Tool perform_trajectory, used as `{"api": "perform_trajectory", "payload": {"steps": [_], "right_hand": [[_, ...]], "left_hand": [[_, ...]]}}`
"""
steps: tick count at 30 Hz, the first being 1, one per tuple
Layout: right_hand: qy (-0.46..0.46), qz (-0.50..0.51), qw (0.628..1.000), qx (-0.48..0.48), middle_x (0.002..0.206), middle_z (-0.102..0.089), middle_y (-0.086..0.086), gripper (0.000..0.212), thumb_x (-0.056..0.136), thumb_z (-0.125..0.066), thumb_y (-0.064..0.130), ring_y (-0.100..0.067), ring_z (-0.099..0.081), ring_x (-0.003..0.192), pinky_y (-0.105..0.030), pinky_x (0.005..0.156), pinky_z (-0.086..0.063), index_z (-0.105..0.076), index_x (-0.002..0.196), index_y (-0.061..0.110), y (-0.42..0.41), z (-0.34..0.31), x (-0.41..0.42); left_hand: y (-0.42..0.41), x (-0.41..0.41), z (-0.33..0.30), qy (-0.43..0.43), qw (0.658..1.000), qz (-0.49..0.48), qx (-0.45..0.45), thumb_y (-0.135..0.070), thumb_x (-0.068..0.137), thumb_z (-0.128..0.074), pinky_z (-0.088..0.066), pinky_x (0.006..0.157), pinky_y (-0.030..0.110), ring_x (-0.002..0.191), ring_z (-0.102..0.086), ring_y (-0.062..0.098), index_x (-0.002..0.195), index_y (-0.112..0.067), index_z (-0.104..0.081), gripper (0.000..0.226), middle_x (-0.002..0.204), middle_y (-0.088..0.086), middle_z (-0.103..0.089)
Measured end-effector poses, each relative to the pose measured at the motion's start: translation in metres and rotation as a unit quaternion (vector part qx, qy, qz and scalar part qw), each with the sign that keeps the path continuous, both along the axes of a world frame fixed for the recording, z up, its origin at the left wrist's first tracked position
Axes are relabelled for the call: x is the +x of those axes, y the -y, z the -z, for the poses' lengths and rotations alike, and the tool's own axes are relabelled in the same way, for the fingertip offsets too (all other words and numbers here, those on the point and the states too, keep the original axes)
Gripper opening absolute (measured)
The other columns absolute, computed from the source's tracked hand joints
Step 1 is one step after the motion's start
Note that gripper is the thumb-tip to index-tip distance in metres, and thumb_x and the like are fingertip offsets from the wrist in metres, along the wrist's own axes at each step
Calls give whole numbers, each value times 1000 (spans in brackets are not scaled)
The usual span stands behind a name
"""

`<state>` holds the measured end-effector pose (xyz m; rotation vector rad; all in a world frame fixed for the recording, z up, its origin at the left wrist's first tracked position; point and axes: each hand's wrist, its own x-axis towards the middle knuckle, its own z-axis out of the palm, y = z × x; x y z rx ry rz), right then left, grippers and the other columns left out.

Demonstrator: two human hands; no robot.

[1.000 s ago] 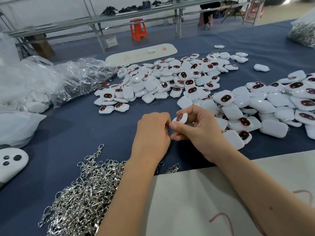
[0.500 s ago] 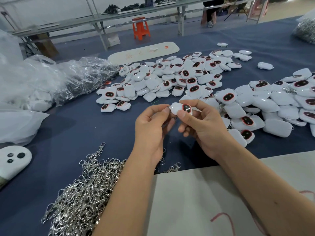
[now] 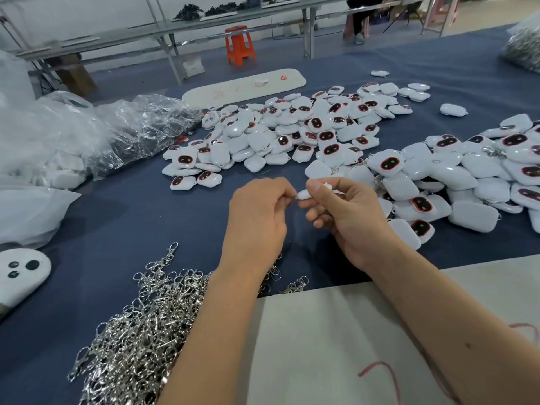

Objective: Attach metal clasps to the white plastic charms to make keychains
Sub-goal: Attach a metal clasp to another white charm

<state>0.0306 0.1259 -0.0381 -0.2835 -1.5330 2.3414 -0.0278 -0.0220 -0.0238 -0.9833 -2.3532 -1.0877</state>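
From the head view, the right hand (image 3: 347, 217) is pinching a white charm (image 3: 304, 194) between thumb and curled fingers, holding it above the blue desk (image 3: 140, 217), just in front of the near charm pile (image 3: 455, 182); the left hand (image 3: 258, 217) is meeting it, its fingers curled inward and pinching what looks like a thin bit of metal at the charm's end, though the clasp itself is mostly hidden behind the knuckles and I cannot tell its shape.

To my judgement, the step in hand is threading the clasp onto the charm's small loop; doing it well means keeping the charm steady in the right hand with the loop end turned toward the left, opening the clasp only as far as needed, and feeling for the catch before letting go; a loose pinch could let the charm twist and the metal slip past the loop.

Both forearms are reaching forward over a pale sheet (image 3: 336, 346) at the desk's near edge, wrists slightly raised, hands touching at the fingertips; the heap of metal clasps (image 3: 140, 331) is lying just beside the left forearm, and a farther charm pile (image 3: 292, 133) is spreading beyond the hands.
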Motion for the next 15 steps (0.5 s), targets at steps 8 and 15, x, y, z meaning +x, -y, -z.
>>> {"api": "perform_trajectory", "payload": {"steps": [8, 15], "right_hand": [[-26, 19, 999, -30, 86, -77, -9, 44, 77, -78, 28, -12, -64, 55, -19, 50, -50, -66, 113, 7, 0, -5, 2], [-48, -26, 998, 14, 89, -78, -12, 36, 88, -74, -6, -19, -75, 74, -21, 64, -58, -67, 119, 9, 1, -1, 3]], "left_hand": [[-21, 12, -4, 386, 856, -36, 341, -3, 90, -74, -57, 74, 27, 79, -72, 15, 93, -13, -76, 11, 85, 3, -78], [-23, 11, -10, 573, 648, 28, 502, 4, 95, -63, -56, 70, 25, 71, -63, 16, 102, -4, -68, 13, 85, 11, -69]]}}
